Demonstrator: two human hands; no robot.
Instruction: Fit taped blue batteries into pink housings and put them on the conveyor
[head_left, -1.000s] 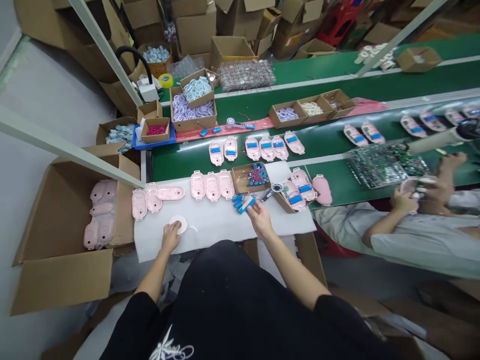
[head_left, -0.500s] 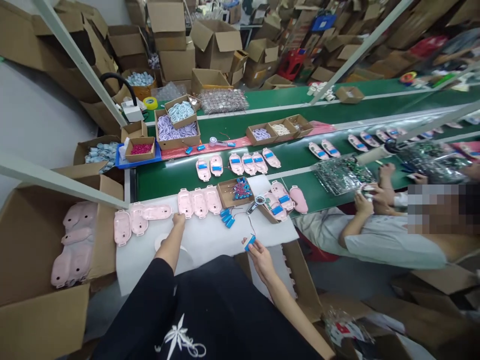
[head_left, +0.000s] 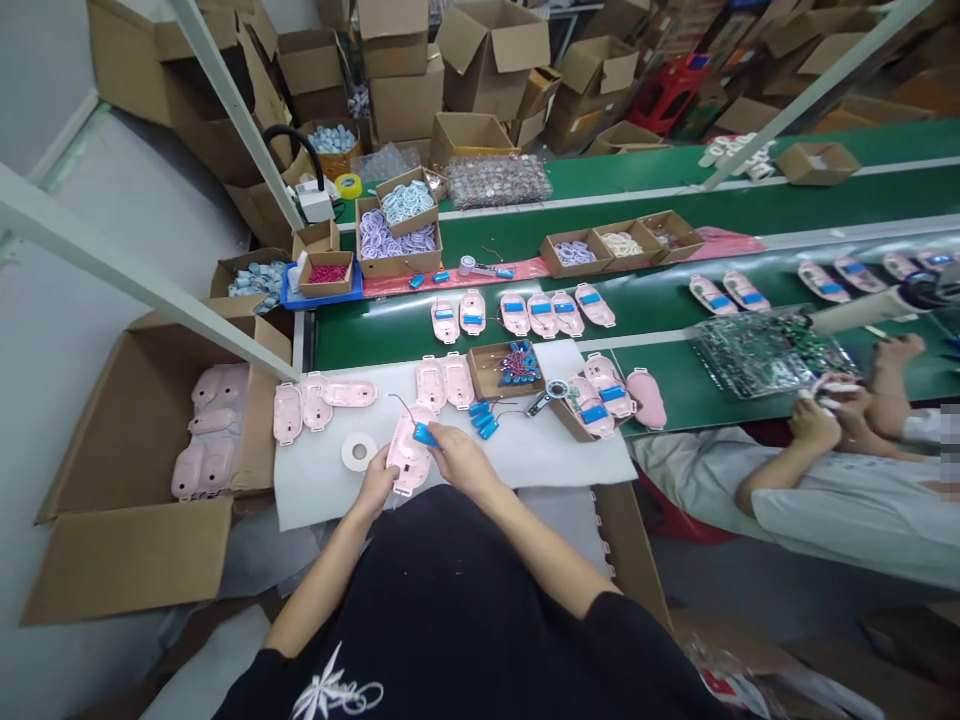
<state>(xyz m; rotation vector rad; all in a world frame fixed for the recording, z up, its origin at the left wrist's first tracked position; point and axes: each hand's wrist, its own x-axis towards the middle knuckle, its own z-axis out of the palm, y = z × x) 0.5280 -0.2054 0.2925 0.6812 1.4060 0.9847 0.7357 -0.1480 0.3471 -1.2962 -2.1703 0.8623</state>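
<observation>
One pink shell (head_left: 409,465) is above the white sheet (head_left: 540,455) on the bench, just in front of the person, gripped at its near left edge by the left hand (head_left: 377,487). The right hand (head_left: 461,458) pinches one blue cell (head_left: 423,434) at the shell's hollow, its fingers covering part of it; a thin wire trails from the cell. One tape roll (head_left: 360,452) lies left of the shell. Three bare shells (head_left: 317,402) sit at the far left of the sheet and two more shells (head_left: 457,380) beside the cardboard tray (head_left: 484,385), whose heaped cells (head_left: 519,362) are too tangled to count. Three loose cells (head_left: 482,418) lie in front of it. To the right, two fitted shells (head_left: 609,385) rest at a small box, with one pink cover (head_left: 645,398) beside them. Six fitted shells stand on the green belt (head_left: 360,335) opposite. A pale post (head_left: 150,270) crosses in front of the big carton (head_left: 135,420); a co-worker's hand (head_left: 816,425) works farther right
</observation>
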